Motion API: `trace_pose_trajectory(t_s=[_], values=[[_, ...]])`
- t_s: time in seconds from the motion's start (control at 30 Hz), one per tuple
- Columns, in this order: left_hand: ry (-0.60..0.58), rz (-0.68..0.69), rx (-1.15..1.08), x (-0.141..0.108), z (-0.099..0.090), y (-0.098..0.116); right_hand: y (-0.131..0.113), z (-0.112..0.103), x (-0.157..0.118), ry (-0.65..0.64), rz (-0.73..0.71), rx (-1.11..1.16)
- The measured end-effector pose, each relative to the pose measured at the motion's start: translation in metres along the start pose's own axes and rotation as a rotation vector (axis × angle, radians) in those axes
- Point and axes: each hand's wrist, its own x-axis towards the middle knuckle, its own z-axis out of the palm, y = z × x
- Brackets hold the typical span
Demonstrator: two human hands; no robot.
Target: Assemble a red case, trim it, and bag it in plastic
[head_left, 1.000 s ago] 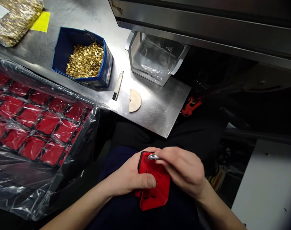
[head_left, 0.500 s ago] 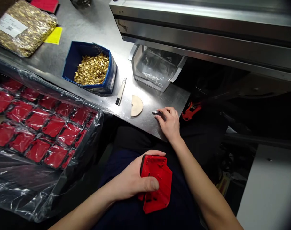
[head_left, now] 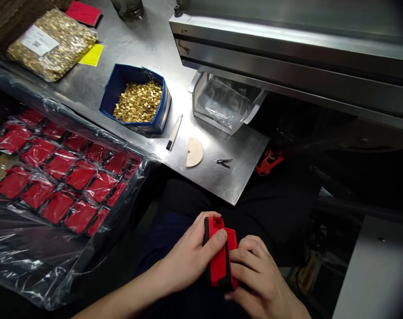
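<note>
A red and black plastic housing [head_left: 218, 261] is held over my lap, its narrow side turned up. My left hand [head_left: 196, 252] wraps its left side, thumb across the top. My right hand [head_left: 254, 270] has its curled fingers against the right side of the housing; its fingertips are partly hidden. On the metal bench [head_left: 218, 188] lie small pliers [head_left: 224, 162], a pale half-round disc [head_left: 195, 153] and a white cutter-like tool [head_left: 174, 133]. Behind them stands a blue bin [head_left: 161, 113] of small brass parts [head_left: 139, 102].
A plastic-lined box of red parts [head_left: 80, 174] is at left. A grey bin [head_left: 218, 122] holds clear plastic under a metal beam [head_left: 288, 66]. A bag of brass parts [head_left: 60, 46] lies at upper left. An orange-red tool [head_left: 269, 164] is right of the bench.
My right hand has let go of the pliers on the bench and come down to the housing. The housing has been turned from its open inner face to its narrow side. The view has shifted slightly.
</note>
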Motion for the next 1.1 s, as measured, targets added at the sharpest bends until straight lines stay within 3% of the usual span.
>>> trace_pose_trajectory(t_s=[0.1, 0.3, 0.53, 0.8, 0.97, 1.1], values=[[0.007, 0.001, -0.038, 0.002, 0.002, 0.000, 0.007, 0.006, -0.002, 0.063, -0.050, -0.025], [0.026, 0.145, -0.129, 0.005, 0.003, -0.001, 0.020, 0.017, -0.012, 0.076, -0.022, 0.127], [0.159, 0.287, -0.109, 0.007, 0.010, -0.006, 0.024, 0.022, -0.017, 0.067, -0.027, 0.162], [0.273, 0.326, -0.057, 0.008, 0.014, -0.011, 0.027, 0.029, -0.021, 0.044, 0.006, 0.201], [0.240, 0.488, 0.012, 0.005, 0.013, -0.013, 0.030, 0.033, -0.028, 0.063, 0.027, 0.244], [0.178, 0.425, -0.095, 0.002, 0.013, -0.013, 0.033, 0.035, -0.031, 0.113, 0.025, 0.283]])
